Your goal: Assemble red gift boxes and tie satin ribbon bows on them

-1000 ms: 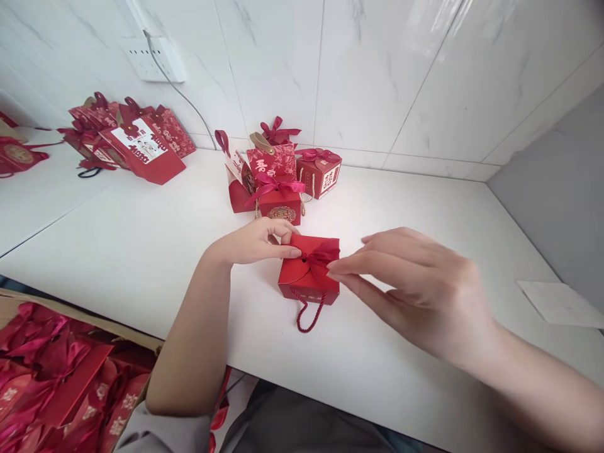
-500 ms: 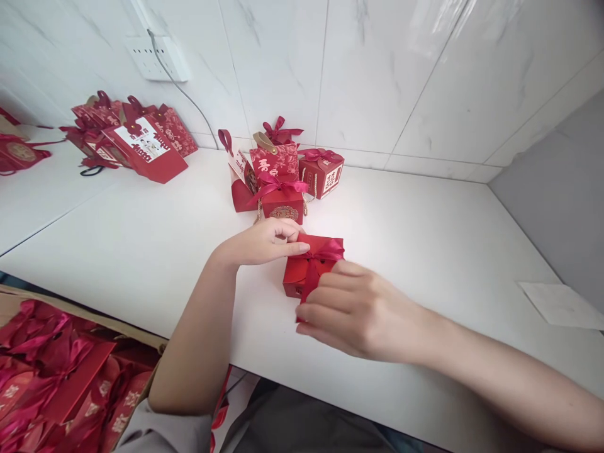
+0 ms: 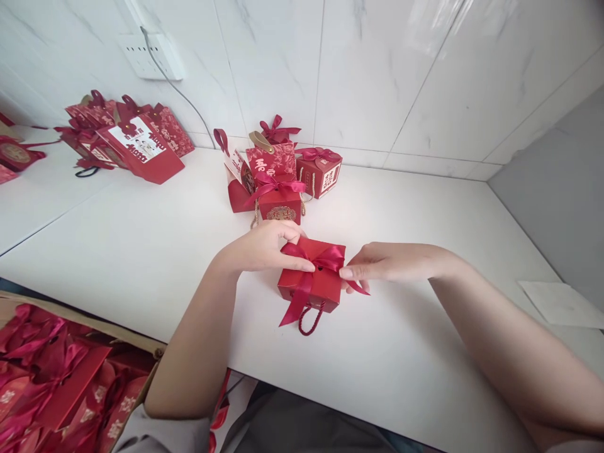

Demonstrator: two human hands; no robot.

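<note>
A small red gift box (image 3: 333, 296) lies on the white table, with a dark red cord handle (image 3: 310, 330) looping out at its front. A crimson satin ribbon (image 3: 297, 302) is tied in a bow across its top. My left hand (image 3: 264, 248) grips the box from the left, its thumb pressing on the bow and its other fingers partly hidden behind the box. At the box's right edge, my right hand (image 3: 391, 261) has thumb and fingers closed on the ribbon's right side, and a ribbon tail sticks out below them.
Several finished-looking red gift boxes (image 3: 279, 204) stand behind, near the tiled wall. More red gift bags (image 3: 158, 167) lie at the far left. A carton (image 3: 158, 353) full of beribboned boxes sits at lower left. A cable hangs from the wall socket (image 3: 151, 56).
My right hand has moved from the front of the box to its right edge. The front ribbon tail and cord handle now show, and my left thumb lies lower on the bow.
</note>
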